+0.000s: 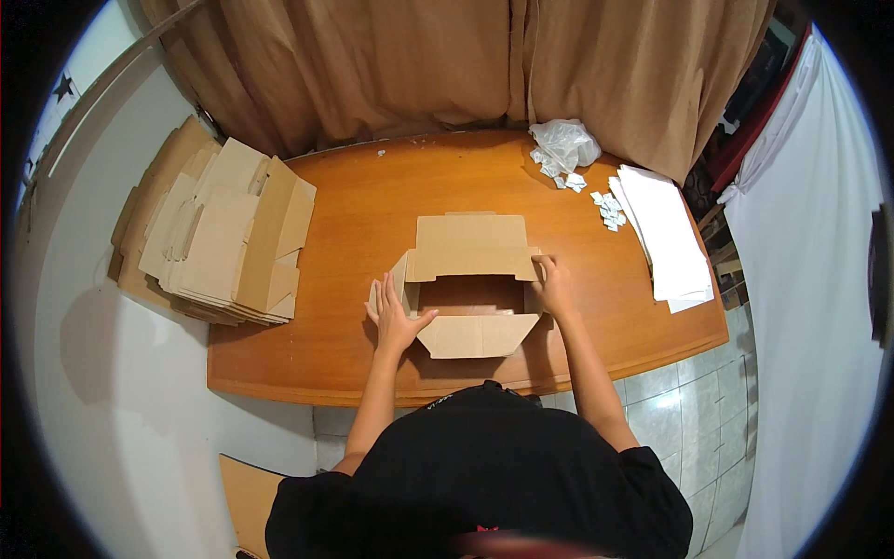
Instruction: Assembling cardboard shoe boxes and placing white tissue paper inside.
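A brown cardboard box (470,335) stands on the wooden table in front of me, its top flaps spread outward. The far flap (471,244) is the largest and leans away, while the near flap folds toward me. Through the opening a brown surface shows; whether it is the box bottom or the tabletop I cannot tell. My left hand (398,326) lies against the left side flap with fingers and thumb spread. At the far right corner, my right hand (555,285) has its fingers closed on the box's edge by the right flap. Its fingertips are partly hidden.
Flattened cardboard boxes (219,238) are stacked at the table's left end, beside the white wall. A clear plastic bag (565,143) sits at the back right, near small white packets (610,212). White paper sheets (663,233) lie along the right edge. Brown curtains hang behind the table (354,205).
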{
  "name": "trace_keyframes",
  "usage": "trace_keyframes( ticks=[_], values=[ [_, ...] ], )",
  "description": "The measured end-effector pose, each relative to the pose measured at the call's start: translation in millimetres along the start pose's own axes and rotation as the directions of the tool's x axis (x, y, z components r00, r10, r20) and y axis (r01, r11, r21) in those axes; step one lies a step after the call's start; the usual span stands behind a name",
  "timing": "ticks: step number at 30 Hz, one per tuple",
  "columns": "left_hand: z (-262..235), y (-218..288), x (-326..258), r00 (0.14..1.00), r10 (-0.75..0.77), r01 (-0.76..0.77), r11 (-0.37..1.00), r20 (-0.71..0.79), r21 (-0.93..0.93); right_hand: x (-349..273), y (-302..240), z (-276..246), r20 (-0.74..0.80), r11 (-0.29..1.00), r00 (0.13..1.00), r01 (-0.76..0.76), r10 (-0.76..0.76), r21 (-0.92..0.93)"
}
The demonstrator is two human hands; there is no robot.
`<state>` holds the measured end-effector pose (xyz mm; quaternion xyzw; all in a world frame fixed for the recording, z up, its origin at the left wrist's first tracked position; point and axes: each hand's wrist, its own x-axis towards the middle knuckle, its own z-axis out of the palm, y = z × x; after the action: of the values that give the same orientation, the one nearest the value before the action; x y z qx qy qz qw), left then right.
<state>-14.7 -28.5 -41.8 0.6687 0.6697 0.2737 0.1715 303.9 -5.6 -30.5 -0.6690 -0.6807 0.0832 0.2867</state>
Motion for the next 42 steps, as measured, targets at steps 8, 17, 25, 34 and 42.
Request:
trace_keyframes(
  ticks=[8,17,25,34,42],
  values=[
    [-10,15,11,0.955,0.153,-0.178,0.981,0.255,0.076,-19,-17,-12,0.192,0.976,0.974,-0.082,0.121,-0.201],
    [-14,44,-1,0.886,0.113,-0.221,0.956,0.450,0.195,-30,9,-8,-0.127,0.984,0.982,-0.124,0.140,0.126],
    [-8,39,4,0.913,0.158,-0.252,0.944,0.377,0.214,-29,33,-35,0.361,0.195,0.843,-0.463,0.399,0.865],
    [-8,41,5,0.905,0.168,-0.273,0.934,0.391,0.230,5,-34,14,-0.016,0.918,0.990,-0.121,0.137,0.379],
    [-10,43,3,0.926,0.196,-0.264,0.947,0.322,0.185,2,-64,17,0.062,0.957,0.970,-0.221,0.236,-0.188]
  ],
)
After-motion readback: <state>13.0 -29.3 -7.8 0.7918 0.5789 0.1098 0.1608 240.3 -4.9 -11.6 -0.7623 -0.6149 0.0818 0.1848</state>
